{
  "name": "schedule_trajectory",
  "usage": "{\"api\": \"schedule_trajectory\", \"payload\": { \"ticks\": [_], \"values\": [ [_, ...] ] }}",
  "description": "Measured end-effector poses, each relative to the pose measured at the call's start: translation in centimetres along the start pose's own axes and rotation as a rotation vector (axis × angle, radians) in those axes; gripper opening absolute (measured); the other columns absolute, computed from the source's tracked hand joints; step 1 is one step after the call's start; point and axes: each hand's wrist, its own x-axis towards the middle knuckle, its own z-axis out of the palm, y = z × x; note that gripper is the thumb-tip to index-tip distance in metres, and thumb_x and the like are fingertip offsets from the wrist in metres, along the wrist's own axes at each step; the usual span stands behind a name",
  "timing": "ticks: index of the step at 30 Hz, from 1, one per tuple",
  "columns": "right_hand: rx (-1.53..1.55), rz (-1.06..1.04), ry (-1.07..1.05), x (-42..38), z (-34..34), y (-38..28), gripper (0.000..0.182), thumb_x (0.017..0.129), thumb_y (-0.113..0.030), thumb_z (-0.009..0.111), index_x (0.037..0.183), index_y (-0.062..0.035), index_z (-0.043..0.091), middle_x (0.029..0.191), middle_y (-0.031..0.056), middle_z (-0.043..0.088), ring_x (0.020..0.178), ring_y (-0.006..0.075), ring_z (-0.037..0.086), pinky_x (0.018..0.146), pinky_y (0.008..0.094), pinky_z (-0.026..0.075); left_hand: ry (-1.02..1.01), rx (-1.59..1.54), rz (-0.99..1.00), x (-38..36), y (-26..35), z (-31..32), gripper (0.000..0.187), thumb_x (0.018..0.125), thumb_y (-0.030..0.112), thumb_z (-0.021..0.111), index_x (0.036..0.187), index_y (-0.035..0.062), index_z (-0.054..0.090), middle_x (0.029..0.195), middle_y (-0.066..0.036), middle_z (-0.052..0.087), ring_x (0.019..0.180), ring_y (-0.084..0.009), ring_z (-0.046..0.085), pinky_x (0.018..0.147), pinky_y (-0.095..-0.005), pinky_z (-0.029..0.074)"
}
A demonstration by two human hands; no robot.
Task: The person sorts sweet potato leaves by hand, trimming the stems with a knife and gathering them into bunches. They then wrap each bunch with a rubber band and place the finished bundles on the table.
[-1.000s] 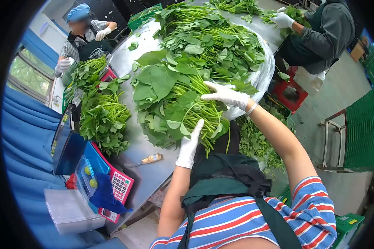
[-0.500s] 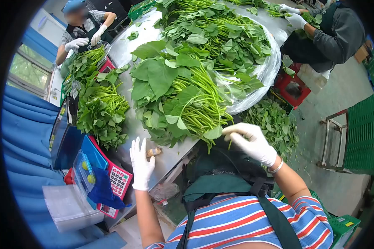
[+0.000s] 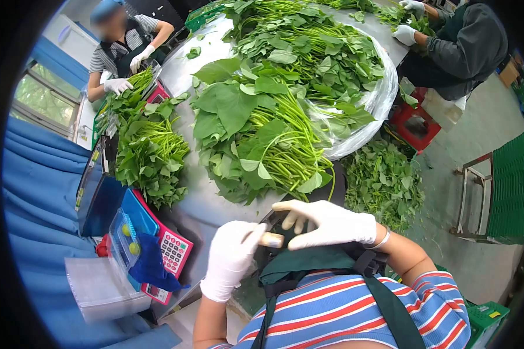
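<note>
Between the thumb and fingers of my gloved left hand (image 3: pixel 228 259) is a small tan cylinder (image 3: pixel 271 239), held in front of my apron (image 3: pixel 303 262). My gloved right hand (image 3: pixel 335 225) faces it from the right, fingers apart and curved, with the thumb close to the cylinder's end. Just beyond both hands, a big bunch of leafy green stems (image 3: pixel 285 151) lies on the metal table (image 3: pixel 201 206), its cut ends toward me.
More greens (image 3: pixel 308 46) are heaped behind on clear plastic (image 3: pixel 384 87). At left are a second bunch (image 3: pixel 151 148) and a pink scale (image 3: pixel 173 253). Two co-workers (image 3: pixel 125 43) handle greens across the table. Loose leaves (image 3: pixel 384 177) and a red crate (image 3: pixel 416 125) are at right.
My left hand has picked the small tan cylinder up off the table and brought it toward my body. My right hand has left the stem ends and moved left toward it.
</note>
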Motion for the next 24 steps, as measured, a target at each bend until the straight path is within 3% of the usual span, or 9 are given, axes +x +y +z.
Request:
{"api": "schedule_trajectory", "payload": {
  "ticks": [1,4,9,12,14,16,18,20,24],
  "values": [
    [-0.073,-0.020,-0.069,0.4,0.4,0.3,0.081,0.082,-0.048,0.060,0.138,-0.0019,0.026,0.097,0.0180,0.060,0.084,0.0278,0.059,0.075,0.0338,0.048,-0.018,-0.001,0.044,0.9,0.3,0.3,0.037,0.066,0.005,0.061,0.103,0.0036,0.060,0.089,-0.009,0.061,0.081,-0.0265,0.058,0.073,-0.0370,0.047],
    [-0.048,0.053,-0.104,1.1,0.9,0.4,0.070,0.087,-0.040,0.052,0.137,-0.0021,0.020,0.091,0.0239,0.058,0.077,0.0349,0.059,0.070,0.0372,0.048,-0.095,0.017,0.102,3.5,0.8,0.8,0.035,0.068,0.007,0.060,0.103,0.0030,0.059,0.091,-0.011,0.059,0.086,-0.0255,0.057,0.081,-0.0378,0.046],
    [0.373,0.118,0.086,-1.1,-1.5,0.4,0.053,0.089,-0.027,0.053,0.133,-0.0067,0.031,0.080,0.0040,0.055,0.061,0.0090,0.053,0.054,0.0228,0.044,0.115,0.383,0.186,8.9,3.8,0.1,0.038,0.072,0.021,0.064,0.107,0.0063,0.059,0.110,-0.006,0.056,0.113,-0.0273,0.046,0.103,-0.0623,0.021],
    [0.613,0.092,0.297,-2.6,-3.3,1.3,0.038,0.089,-0.025,0.051,0.118,-0.0035,0.043,0.074,0.0005,0.054,0.055,0.0057,0.051,0.050,0.0184,0.043,0.308,0.080,0.467,10.9,4.3,-0.2,0.040,0.074,0.019,0.060,0.113,0.0111,0.060,0.115,-0.004,0.056,0.111,-0.0223,0.047,0.099,-0.0473,0.035],
    [0.746,0.044,0.433,-3.6,-5.5,1.8,0.035,0.085,-0.024,0.055,0.111,-0.0025,0.045,0.069,-0.0004,0.054,0.052,0.0052,0.050,0.049,0.0180,0.042,0.311,-0.004,0.617,11.5,3.8,0.8,0.032,0.070,0.012,0.065,0.102,0.0124,0.064,0.101,-0.004,0.060,0.094,-0.0182,0.057,0.086,-0.0354,0.047],
    [0.715,-0.054,0.555,-3.3,-7.6,3.5,0.028,0.082,-0.023,0.059,0.099,-0.0029,0.050,0.068,-0.0001,0.055,0.050,0.0050,0.049,0.047,0.0172,0.040,0.246,0.005,0.513,13.5,1.8,2.8,0.034,0.069,0.009,0.067,0.103,0.0102,0.061,0.107,-0.007,0.059,0.100,-0.0243,0.054,0.088,-0.0408,0.045],
    [0.459,0.111,0.686,-2.1,-10.8,5.8,0.020,0.080,-0.024,0.064,0.079,-0.0058,0.055,0.068,-0.0002,0.056,0.054,0.0057,0.050,0.049,0.0188,0.038,0.240,0.152,0.200,16.8,-1.9,3.3,0.038,0.072,0.009,0.065,0.109,0.0064,0.058,0.117,-0.013,0.054,0.111,-0.0305,0.049,0.095,-0.0426,0.039],
    [0.421,0.063,0.853,0.3,-10.9,5.5,0.023,0.080,-0.027,0.066,0.078,-0.0066,0.055,0.068,-0.0011,0.055,0.058,0.0039,0.048,0.053,0.0198,0.039,0.117,0.093,0.059,16.6,-4.2,3.9,0.042,0.075,0.011,0.064,0.116,0.0054,0.055,0.126,-0.016,0.047,0.119,-0.0351,0.042,0.101,-0.0432,0.033],
    [0.253,0.064,0.767,5.5,-12.5,11.2,0.025,0.082,-0.028,0.065,0.086,-0.0042,0.059,0.075,-0.0002,0.057,0.064,0.0065,0.046,0.061,0.0228,0.041,0.092,0.070,0.015,15.1,-4.8,4.0,0.043,0.078,0.009,0.060,0.120,0.0071,0.053,0.130,-0.016,0.044,0.123,-0.0352,0.039,0.103,-0.0424,0.031]
  ]
}}
